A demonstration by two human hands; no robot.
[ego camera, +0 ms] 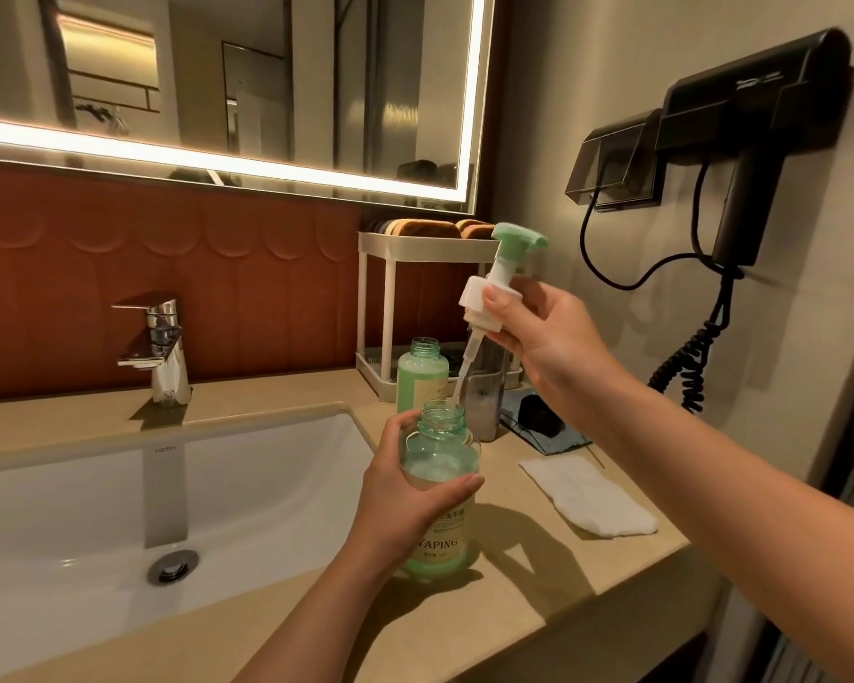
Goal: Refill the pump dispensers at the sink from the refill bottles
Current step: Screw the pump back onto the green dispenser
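Pump head above open dispenser

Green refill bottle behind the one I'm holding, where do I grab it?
Wrap the green refill bottle around its body, from the sink side: its neck is uncapped, and the rack and a clear bottle crowd its back and right.

A mirror edged with a glowing light strip hangs above a rust-red scalloped backsplash. A chrome faucet stands on the beige stone counter. A black hair dryer with a coiled cord hangs on the pale wall.
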